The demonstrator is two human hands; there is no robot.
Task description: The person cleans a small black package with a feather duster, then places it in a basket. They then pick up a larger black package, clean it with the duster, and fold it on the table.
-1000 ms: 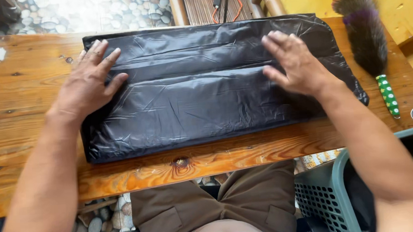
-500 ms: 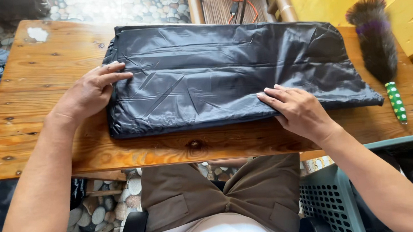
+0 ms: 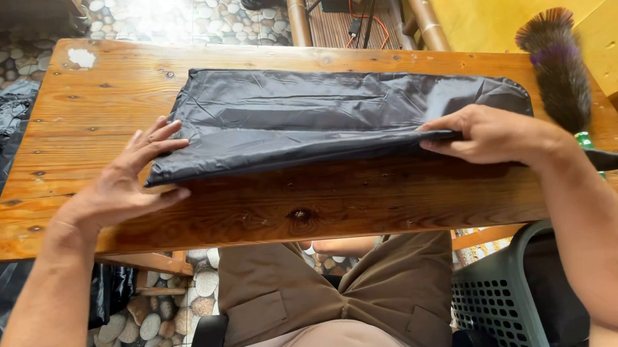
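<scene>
Black plastic bag [image 3: 305,116], folded flat across middle of wooden bench [image 3: 100,94], near edge lifted. Left hand [image 3: 125,183] at bag's left corner, fingers spread, grip open, fingertips touching plastic. Right hand [image 3: 491,135] at lifted near edge, grip closed on the bag's plastic, pinching it. Feather duster [image 3: 559,69] lying at bench's right end. Green basket [image 3: 506,297] below, right.
</scene>
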